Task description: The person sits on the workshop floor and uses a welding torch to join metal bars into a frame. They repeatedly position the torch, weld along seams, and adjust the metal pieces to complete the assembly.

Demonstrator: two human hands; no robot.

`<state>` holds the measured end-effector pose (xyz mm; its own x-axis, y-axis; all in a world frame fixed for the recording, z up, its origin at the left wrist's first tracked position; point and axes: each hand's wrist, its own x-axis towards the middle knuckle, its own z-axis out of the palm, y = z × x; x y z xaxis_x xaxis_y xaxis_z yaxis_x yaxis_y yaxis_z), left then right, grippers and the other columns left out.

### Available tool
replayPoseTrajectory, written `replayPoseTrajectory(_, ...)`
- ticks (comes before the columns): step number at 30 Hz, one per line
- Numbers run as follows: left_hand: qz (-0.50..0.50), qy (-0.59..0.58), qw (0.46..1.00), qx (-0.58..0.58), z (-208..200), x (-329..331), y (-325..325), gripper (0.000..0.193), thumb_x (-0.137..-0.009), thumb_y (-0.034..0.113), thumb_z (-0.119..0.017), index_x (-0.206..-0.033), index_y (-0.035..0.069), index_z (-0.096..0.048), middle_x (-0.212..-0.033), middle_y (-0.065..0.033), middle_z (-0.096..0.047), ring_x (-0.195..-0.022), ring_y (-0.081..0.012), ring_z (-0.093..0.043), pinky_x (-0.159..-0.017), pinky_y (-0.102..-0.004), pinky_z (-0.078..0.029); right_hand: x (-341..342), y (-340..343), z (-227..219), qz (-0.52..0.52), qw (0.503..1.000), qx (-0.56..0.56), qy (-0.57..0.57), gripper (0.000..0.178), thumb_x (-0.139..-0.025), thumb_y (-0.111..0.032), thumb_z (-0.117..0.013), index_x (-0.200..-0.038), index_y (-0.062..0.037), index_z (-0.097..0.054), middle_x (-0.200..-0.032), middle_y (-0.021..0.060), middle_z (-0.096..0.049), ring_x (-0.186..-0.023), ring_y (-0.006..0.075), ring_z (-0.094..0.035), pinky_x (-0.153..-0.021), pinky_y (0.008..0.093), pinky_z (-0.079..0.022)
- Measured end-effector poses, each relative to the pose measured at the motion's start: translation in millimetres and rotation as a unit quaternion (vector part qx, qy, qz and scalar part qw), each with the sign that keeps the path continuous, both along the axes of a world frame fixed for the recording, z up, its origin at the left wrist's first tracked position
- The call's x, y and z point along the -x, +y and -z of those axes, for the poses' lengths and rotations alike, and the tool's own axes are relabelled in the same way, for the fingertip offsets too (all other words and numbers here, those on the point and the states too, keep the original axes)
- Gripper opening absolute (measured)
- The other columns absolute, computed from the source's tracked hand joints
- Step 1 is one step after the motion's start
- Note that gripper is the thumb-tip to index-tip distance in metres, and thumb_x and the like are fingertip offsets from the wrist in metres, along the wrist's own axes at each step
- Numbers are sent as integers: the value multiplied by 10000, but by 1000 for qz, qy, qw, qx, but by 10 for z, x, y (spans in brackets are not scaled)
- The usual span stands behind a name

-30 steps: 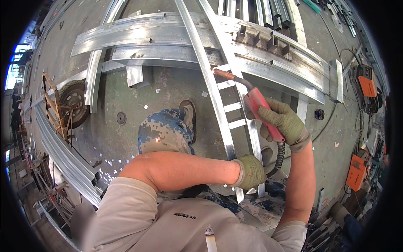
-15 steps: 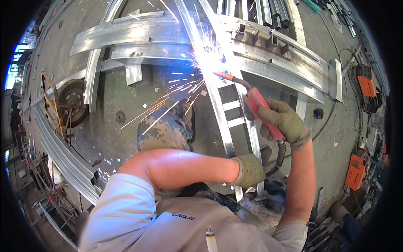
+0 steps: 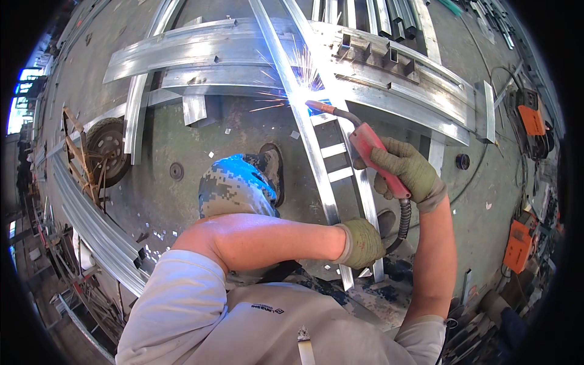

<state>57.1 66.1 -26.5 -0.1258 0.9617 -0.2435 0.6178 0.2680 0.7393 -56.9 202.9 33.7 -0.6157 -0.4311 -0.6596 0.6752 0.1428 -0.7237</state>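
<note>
My right hand (image 3: pixel 410 170), in an olive work glove, is wrapped round the red handle of a welding torch (image 3: pixel 372 146). The torch's copper-coloured nozzle points at a bright arc on a ladder-like metal frame (image 3: pixel 316 164), throwing out sparks. Glare hides the joint under the arc. Two long silver rails with short crossbars make up this frame, which slopes away from me across other steel. My left hand (image 3: pixel 363 244), gloved alike, is closed over the near end of the right rail; its fingertips are hidden. A ribbed black cable (image 3: pixel 405 220) drops from the torch handle past the left hand.
Wide steel channels (image 3: pixel 201 48) lie crosswise beneath the frame. A wheel (image 3: pixel 108 152) and a bundle of long profiles (image 3: pixel 91 222) are at the left. Orange machines (image 3: pixel 520 243) with cables stand at the right. A lit cigarette (image 3: pixel 305 350) shows at the bottom edge.
The nozzle and my right hand have shifted slightly left. The glare and spray of sparks have shrunk, with fewer long streaks toward me. My left hand keeps its place on the rail.
</note>
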Motion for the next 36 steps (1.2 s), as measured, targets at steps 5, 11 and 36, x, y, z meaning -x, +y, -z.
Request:
replayPoseTrajectory(5, -2, -3, 1000, -10, -10, 0, -15, 251, -927, 302, -652, -979, 82, -761, -890, -145, -753, -884, -374, -738, -787, -498, -582, 23, 37, 14, -4, 1000, -6, -8, 465, -1015, -336, -701, -1322, 6, -635, -1038, 79, -756, -577, 104, -642, -483, 262, -507)
replayPoseTrajectory(11, 15, -12, 1000, 19, -43, 37, -17, 266, -969, 314, -621, -1014, 87, -754, -920, -132, -753, -916, -362, -735, -818, -487, -582, 46, 37, -37, 16, 1000, 14, -3, 458, -1016, -320, -702, -1331, 6, -631, -1050, 98, -757, -580, 106, -638, -490, 263, -507)
replayPoseTrajectory(36, 3, -11, 1000, 2, -25, 21, -36, 263, -942, 311, -636, -1019, 85, -745, -909, -130, -751, -910, -361, -735, -818, -493, -578, 51, 23, -31, -2, 1000, 4, -7, 472, -1015, -311, -703, -1362, -2, -618, -1038, 87, -745, -581, 109, -631, -486, 266, -494)
